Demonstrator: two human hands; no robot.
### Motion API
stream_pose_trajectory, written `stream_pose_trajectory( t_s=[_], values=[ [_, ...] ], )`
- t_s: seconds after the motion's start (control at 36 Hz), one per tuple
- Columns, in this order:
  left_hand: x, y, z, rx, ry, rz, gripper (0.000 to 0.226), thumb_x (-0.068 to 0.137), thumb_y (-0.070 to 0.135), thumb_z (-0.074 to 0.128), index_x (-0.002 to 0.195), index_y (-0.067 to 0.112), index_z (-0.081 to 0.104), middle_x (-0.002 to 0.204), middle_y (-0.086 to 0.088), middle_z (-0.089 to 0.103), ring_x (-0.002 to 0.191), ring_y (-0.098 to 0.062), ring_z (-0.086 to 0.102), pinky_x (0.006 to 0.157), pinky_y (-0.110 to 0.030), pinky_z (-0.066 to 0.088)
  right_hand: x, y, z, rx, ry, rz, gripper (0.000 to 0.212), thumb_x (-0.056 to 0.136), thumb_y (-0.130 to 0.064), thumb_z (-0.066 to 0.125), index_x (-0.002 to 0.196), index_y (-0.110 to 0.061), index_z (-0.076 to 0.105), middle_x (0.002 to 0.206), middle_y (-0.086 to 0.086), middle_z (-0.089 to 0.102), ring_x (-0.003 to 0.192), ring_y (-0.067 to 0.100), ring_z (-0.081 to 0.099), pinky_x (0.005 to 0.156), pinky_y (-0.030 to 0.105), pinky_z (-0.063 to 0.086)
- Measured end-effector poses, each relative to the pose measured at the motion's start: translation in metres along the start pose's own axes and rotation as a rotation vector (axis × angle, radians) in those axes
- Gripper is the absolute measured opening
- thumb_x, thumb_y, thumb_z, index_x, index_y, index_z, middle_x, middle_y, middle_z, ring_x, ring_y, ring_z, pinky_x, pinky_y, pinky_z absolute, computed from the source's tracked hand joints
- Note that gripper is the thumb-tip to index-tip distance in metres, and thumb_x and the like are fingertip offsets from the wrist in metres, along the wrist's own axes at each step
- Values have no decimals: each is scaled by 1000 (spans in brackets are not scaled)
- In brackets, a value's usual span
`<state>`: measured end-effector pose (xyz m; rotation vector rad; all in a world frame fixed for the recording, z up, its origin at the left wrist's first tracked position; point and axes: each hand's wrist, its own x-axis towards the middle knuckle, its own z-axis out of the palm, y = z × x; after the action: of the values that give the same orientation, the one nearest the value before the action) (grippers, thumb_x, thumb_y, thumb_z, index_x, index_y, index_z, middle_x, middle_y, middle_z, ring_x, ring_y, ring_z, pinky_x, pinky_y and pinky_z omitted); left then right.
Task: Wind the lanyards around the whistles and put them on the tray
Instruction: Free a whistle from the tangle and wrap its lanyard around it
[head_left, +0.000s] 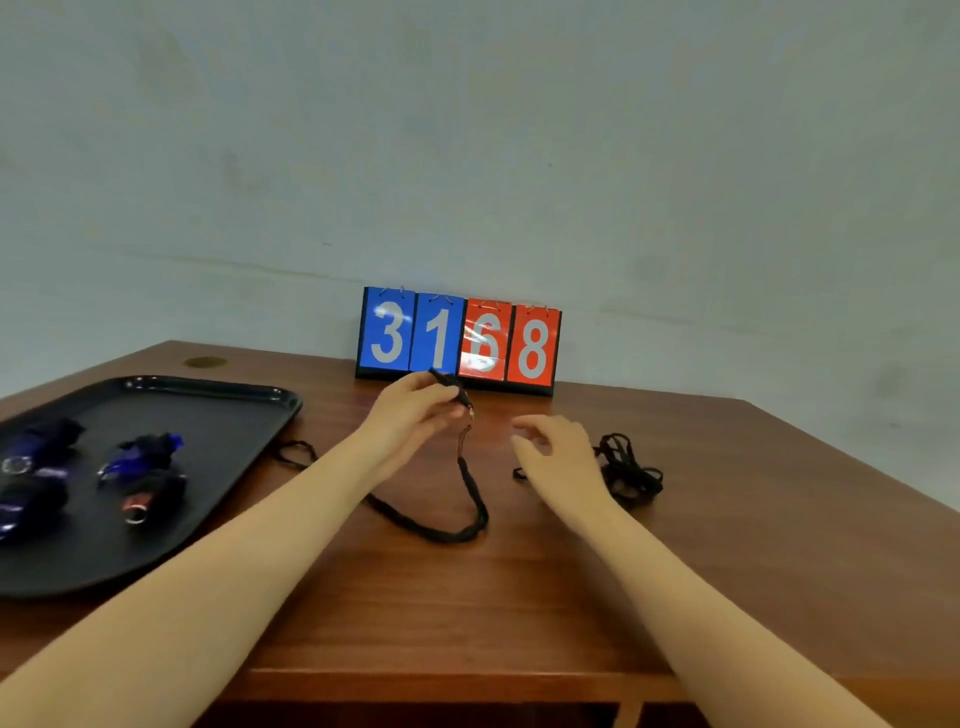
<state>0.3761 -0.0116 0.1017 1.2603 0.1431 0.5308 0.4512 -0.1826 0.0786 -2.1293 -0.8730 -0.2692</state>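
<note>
A brown wooden table (519, 597) fills the lower half of the view, set against a pale grey-green wall (467, 130). On its left part lies a wide black plastic tray (234, 415) with a raised rim, holding several blue and black whistles already wound in their black cords (140, 462); one of them shows a red patch. At the table's far edge, against the wall, stands a flip scoreboard (460, 340) with two blue cards reading 3 and 1 and two red cards reading 6 and 8. Both bare forearms reach in from the bottom edge. The left hand (415, 410) is raised just in front of the scoreboard, its fingers pinching a small black whistle (449, 387). From it a black braided lanyard (467, 499) hangs down to the table and curves back under the left forearm. The right hand (556, 452) hovers low over the table with fingers spread and loosely bent, holding nothing. Just beside it to the right lies a tangled heap of black cord (631, 470); whether a whistle sits in it cannot be told. A thin loop of black cord (296, 452) shows by the tray's near right edge.
</note>
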Motion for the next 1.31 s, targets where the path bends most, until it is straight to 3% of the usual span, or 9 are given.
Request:
stream_pose_trajectory(
  t_s=[0.22, 0.31, 0.44, 0.58, 0.69, 0.78, 0.89, 1.11, 1.31],
  values=[
    [5, 5, -19, -257, 22, 20, 12, 90, -2, 58, 101, 0, 61, 100, -14, 65, 95, -21, 66, 76, -25, 58, 19, -5, 49, 52, -324, -6, 36, 74, -69, 57, 91, -42, 72, 111, -13, 63, 110, 5, 53, 100, 37, 44],
    [8, 4, -19, -242, 37, 28, 12, 90, -2, 58, 101, 0, 60, 105, -15, 62, 99, -22, 64, 77, -26, 58, 20, -6, 48, 74, -352, -4, 10, 85, -43, 65, 82, -36, 72, 111, -9, 62, 106, 5, 53, 93, 27, 42],
    [10, 1, -13, -172, 106, 62, 33, 90, -4, 58, 123, -1, 53, 118, -18, 58, 99, -22, 65, 84, -30, 57, 14, -10, 38, 230, -296, 77, 22, 93, -28, 56, 87, -11, 70, 90, 0, 66, 85, 11, 59, 77, 27, 44],
    [11, -5, -27, 245, 262, 147, 28, 86, 2, 65, 113, 11, 66, 111, -7, 63, 106, -20, 63, 91, -31, 54, 21, -14, 25, 771, -122, 350, 31, 94, -18, 54, 67, -15, 69, 81, 1, 69, 97, 21, 63, 99, 40, 44],
    [7, -10, -39, 718, 335, 259, 22, 86, 13, 68, 107, 19, 70, 102, 6, 64, 96, -8, 57, 79, -18, 42, 13, -17, 6, 1268, -55, 447, 22, 98, -24, 51, 79, -13, 53, 58, -3, 46, 60, 13, 49, 71, 27, 45],
    [4, -15, -44, 881, 345, 301, 24, 87, 17, 68, 111, 18, 71, 104, 6, 65, 95, -6, 56, 82, -19, 41, 11, -15, -3, 1338, 54, 458, 28, 100, -29, 47, 76, -15, 49, 56, -4, 35, 50, 9, 33, 56, 23, 32],
    [3, -14, -46, 922, 402, 334, 28, 89, 16, 66, 116, 17, 68, 111, 3, 67, 103, -11, 59, 88, -23, 44, 10, -12, -11, 1248, 142, 471, 27, 99, -31, 49, 79, -14, 55, 53, -5, 36, 45, 7, 30, 46, 20, 26],
    [0, 2, -54, 279, 684, 345, 28, 85, 6, 66, 112, 14, 64, 102, 4, 63, 93, -8, 58, 72, -10, 41, 7, -12, -10, 875, 197, 378, 22, 97, -31, 53, 84, -15, 62, 58, -2, 44, 49, 8, 35, 49, 21, 30],
    [0, 0, -53, 136, 559, 85, 26, 91, 18, 65, 115, 8, 64, 88, -3, 65, 73, -11, 59, 75, -24, 53, 6, 9, -1, 60, 310, 189, 23, 98, -35, 48, 90, -20, 63, 80, -4, 63, 75, 10, 59, 67, 25, 43]
  ],
)
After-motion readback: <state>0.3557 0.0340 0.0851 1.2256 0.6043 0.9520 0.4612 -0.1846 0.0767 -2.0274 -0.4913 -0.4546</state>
